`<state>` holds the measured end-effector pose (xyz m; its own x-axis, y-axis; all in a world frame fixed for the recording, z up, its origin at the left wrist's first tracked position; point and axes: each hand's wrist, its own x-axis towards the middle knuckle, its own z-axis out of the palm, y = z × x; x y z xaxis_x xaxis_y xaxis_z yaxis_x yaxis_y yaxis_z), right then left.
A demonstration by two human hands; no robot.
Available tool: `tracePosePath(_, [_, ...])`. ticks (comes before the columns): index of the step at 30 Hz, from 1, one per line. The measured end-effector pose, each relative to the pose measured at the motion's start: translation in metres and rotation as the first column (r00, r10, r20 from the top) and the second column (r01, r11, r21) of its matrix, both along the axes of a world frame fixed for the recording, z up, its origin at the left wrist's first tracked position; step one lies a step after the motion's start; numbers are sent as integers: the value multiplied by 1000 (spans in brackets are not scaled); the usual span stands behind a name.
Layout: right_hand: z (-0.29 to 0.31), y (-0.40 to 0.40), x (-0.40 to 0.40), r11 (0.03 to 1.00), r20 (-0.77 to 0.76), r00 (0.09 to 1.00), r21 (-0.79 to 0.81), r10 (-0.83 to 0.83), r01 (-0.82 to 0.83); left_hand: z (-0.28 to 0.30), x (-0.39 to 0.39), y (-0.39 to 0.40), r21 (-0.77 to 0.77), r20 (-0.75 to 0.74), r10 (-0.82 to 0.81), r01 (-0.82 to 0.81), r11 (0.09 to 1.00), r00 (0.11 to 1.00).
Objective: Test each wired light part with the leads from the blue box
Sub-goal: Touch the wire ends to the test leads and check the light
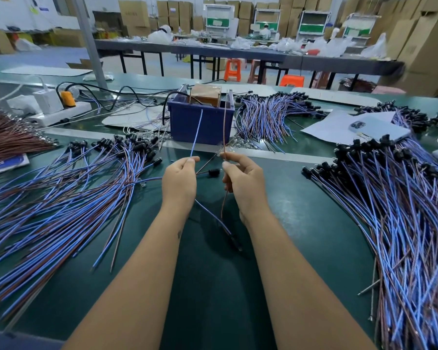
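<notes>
Blue box (200,122) stands far on the desk (276,198); left hand (179,176) pinches its blue lead (196,133), right hand (240,178) pinches the brown lead (224,122), fingers curled.

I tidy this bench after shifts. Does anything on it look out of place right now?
A phone lies on loose paper at the right, half on a pile of wired parts. It is the one thing unrelated to the testing. Both hands pinch leads from the blue box as expected.

head-worn wide view, facing forward and down; workbench (276,198) close below
</notes>
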<state>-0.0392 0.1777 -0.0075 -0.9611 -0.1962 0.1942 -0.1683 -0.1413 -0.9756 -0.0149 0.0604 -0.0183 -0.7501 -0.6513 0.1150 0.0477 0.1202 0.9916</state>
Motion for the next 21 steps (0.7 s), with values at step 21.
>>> tracePosePath(21, [-4, -4, -4, 997, 1, 1000, 73, -14, 14, 0, -2, -10, -84, -125, 116, -128, 988, 985])
